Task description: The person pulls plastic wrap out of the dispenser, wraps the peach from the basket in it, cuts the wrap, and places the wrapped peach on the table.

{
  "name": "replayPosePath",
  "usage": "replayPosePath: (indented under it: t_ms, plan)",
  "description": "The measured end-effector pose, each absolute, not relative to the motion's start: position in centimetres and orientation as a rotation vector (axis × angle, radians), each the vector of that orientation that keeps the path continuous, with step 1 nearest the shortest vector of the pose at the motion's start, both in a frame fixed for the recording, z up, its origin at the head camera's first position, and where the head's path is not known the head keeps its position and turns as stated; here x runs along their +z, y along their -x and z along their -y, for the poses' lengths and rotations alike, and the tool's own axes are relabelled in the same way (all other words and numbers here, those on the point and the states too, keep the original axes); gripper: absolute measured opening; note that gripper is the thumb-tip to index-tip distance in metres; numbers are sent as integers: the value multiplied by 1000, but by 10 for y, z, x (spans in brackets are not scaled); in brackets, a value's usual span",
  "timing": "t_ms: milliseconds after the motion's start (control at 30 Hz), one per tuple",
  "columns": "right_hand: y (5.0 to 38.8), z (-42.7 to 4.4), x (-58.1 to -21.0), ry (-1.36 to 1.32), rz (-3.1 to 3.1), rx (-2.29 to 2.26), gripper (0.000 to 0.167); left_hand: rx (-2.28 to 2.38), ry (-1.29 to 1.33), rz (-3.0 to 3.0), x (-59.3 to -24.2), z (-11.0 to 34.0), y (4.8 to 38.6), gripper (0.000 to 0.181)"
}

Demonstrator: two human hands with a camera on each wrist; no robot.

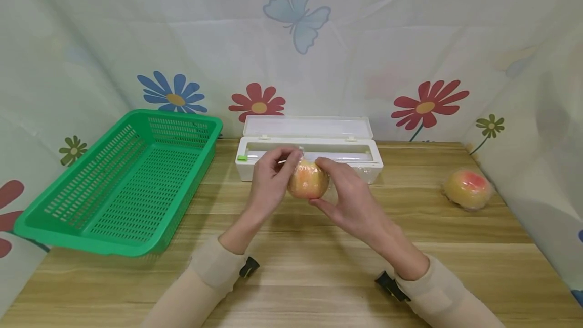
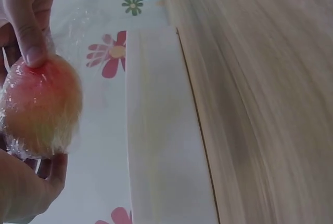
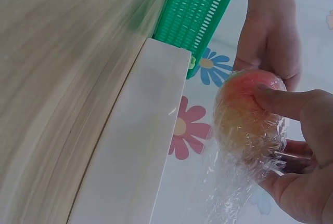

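Note:
A red-and-yellow apple in clear plastic wrap is held above the table between both hands. My left hand grips it at the left, thumb and fingers bunched at its upper left edge by a small tuft of wrap. From the right, my right hand holds the apple, fingers at its upper right and thumb beneath. A loose sheet of wrap trails off the fruit in the right wrist view. Behind the hands stands a white cling film box, lid raised, a roll inside.
A green plastic basket with slotted walls stands at the left of the wooden table. Another wrapped fruit lies near the right edge. A floral curtain hangs behind and at the sides.

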State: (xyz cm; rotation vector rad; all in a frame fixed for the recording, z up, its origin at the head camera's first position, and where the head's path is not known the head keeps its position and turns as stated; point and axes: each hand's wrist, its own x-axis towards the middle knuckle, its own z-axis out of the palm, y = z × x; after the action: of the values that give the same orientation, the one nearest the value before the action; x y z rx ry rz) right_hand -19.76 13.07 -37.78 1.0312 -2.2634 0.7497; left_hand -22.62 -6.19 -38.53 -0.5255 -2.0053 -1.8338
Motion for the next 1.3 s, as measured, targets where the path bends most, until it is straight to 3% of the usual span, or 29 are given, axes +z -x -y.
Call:
replayPosePath:
  t_ms: [333, 500, 600, 867, 1300]
  plan:
    - [200, -134, -376, -1039, 2199, 787, 78, -1551, 783, 2163, -380, 72, 226, 28]
    - [201, -139, -372, -1025, 2231, 882, 74, -1479, 942, 2366, -375, 77, 225, 70]
    - [200, -140, -371, -1006, 2264, 899, 73, -1449, 944, 2418, -375, 78, 225, 84]
    - [201, -139, -372, -1021, 2237, 894, 71, -1759, 901, 2341, -379, 78, 228, 77]
    - [199, -139, -371, -1077, 2272, 936, 77, -1799, 882, 2322, -380, 80, 228, 67]
